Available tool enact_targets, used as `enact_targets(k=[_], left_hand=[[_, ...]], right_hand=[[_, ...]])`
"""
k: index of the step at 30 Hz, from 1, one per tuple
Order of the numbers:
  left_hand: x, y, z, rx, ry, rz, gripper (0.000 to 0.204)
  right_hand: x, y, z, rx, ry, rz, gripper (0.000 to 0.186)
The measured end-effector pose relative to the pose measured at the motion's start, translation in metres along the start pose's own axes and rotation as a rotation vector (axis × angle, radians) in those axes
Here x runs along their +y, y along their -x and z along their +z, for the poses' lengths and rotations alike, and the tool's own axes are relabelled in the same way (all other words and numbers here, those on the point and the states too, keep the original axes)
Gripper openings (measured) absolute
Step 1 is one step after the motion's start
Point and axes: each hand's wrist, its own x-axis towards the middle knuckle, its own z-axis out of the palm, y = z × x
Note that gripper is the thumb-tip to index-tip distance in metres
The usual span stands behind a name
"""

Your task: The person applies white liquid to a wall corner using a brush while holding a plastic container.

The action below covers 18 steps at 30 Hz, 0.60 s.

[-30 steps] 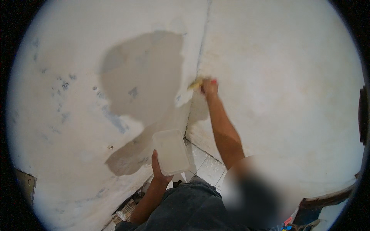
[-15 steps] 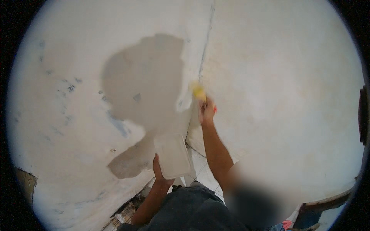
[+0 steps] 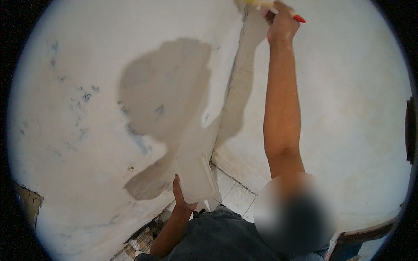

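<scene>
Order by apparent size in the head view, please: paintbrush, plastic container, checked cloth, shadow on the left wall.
1. Shadow on the left wall
2. Plastic container
3. Unsure: paintbrush and checked cloth, because the right hand partly covers the paintbrush.

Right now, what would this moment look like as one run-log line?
left grip: translucent tub | right grip: red-tipped brush | brush position: near wall corner, contact unclear

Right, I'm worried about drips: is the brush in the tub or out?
Out: the right hand holds the brush up by the wall corner at the picture's top, apart from the tub in the left hand.
</scene>
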Motion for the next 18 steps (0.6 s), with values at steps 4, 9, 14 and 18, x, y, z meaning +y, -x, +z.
enact_targets(k=[4, 9, 14, 18], left_hand=[[-0.006, -0.002, 0.000, -0.034, -0.034, 0.008, 0.063], [-0.005, -0.005, -0.007, -0.039, -0.018, -0.002, 0.063], [-0.004, -0.006, -0.004, -0.060, -0.008, -0.033, 0.063], [-0.002, -0.006, -0.007, -0.019, -0.014, -0.042, 0.064]], right_hand=[[0.057, -0.006, -0.040, 0.050, -0.309, 0.074, 0.009], [0.183, 0.224, -0.160, 0.352, -0.338, 0.521, 0.017], [0.214, 0.392, -0.276, 0.649, 0.153, 1.072, 0.018], [0.220, 0.300, -0.245, 0.213, 0.300, 0.867, 0.016]])
